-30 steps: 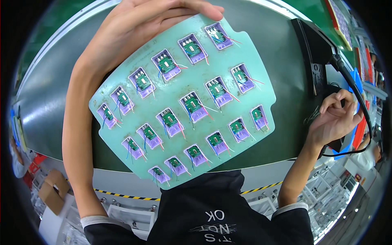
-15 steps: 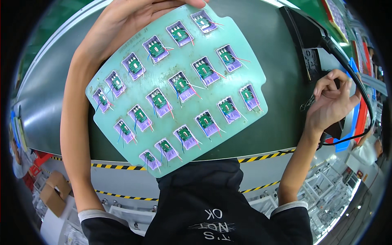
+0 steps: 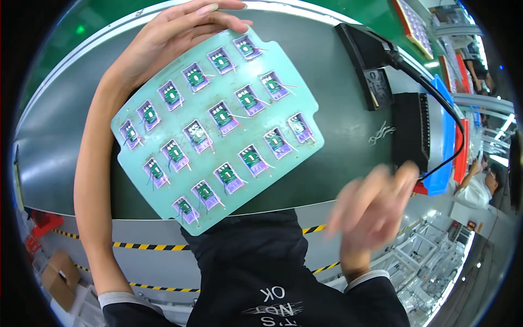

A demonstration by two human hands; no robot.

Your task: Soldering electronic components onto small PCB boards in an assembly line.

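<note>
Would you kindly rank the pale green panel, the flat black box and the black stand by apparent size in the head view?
1. Pale green panel, by far the largest, though held nearer the camera.
2. Flat black box and black stand: they look alike in size, so no ranking between them.

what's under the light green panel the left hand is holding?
Under the green panel lies the dark conveyor belt; the left hand grips its far edge from behind. Its near corner overlaps the person's dark top. Anything directly beneath is covered.
</note>
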